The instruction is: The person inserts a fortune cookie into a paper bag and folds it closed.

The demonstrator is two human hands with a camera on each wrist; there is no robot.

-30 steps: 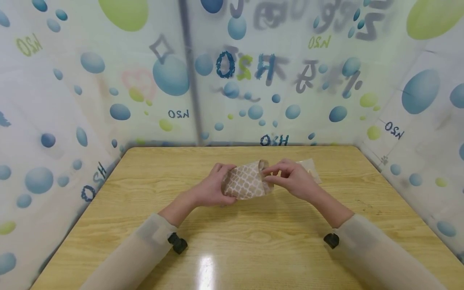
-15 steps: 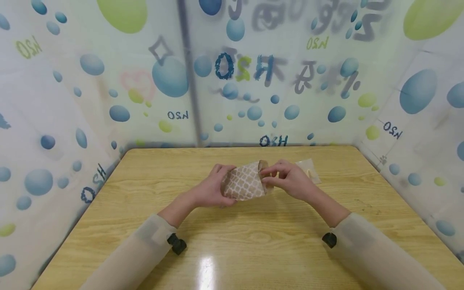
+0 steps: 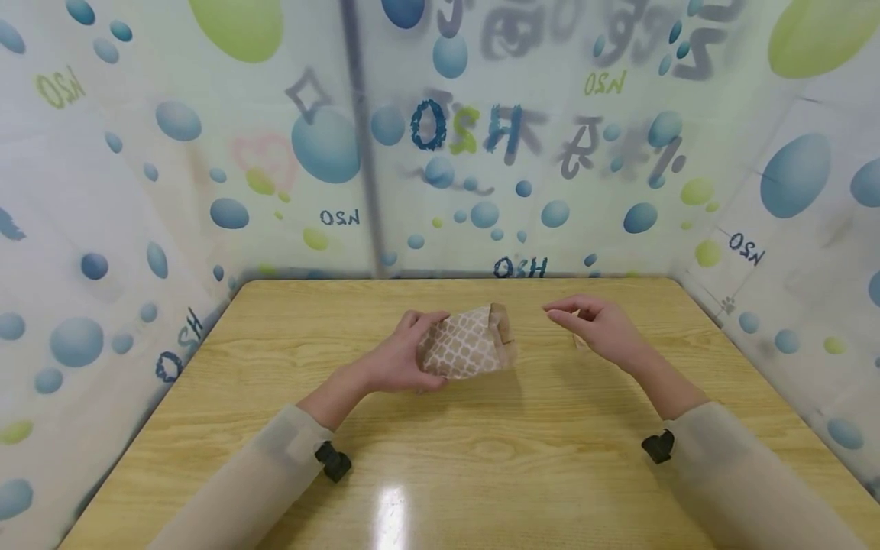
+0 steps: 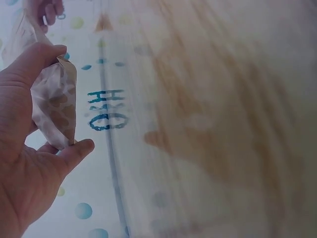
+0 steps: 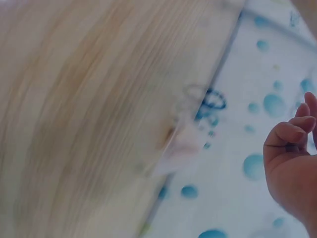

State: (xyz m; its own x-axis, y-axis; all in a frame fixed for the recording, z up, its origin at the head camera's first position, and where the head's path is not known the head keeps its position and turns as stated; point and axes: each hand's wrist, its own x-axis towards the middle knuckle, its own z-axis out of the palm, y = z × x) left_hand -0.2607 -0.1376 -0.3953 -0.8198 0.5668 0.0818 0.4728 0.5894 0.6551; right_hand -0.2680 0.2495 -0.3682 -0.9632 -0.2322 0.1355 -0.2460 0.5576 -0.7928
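A tan paper bag (image 3: 462, 344) with a white lattice print lies sideways above the table, its mouth toward the right and its edge crumpled. My left hand (image 3: 402, 355) grips it from the closed end, thumb on the near side and fingers on the far side. In the left wrist view the bag (image 4: 57, 101) shows between thumb and fingers of that hand (image 4: 29, 134). Off to the right of the bag's mouth, my right hand (image 3: 601, 328) hangs with bent fingers and nothing seen between them. In the right wrist view the hand (image 5: 292, 168) likewise looks bare.
A small clear plastic packet (image 5: 181, 148) lies on the wooden table (image 3: 467, 473); my right hand mostly hides it in the head view. Curtains (image 3: 481, 176) printed with blue and green dots stand along the table's back and sides.
My right hand has left the bag's mouth and moved to the right, over the plastic packet. The left hand and the bag have stayed nearly in place.
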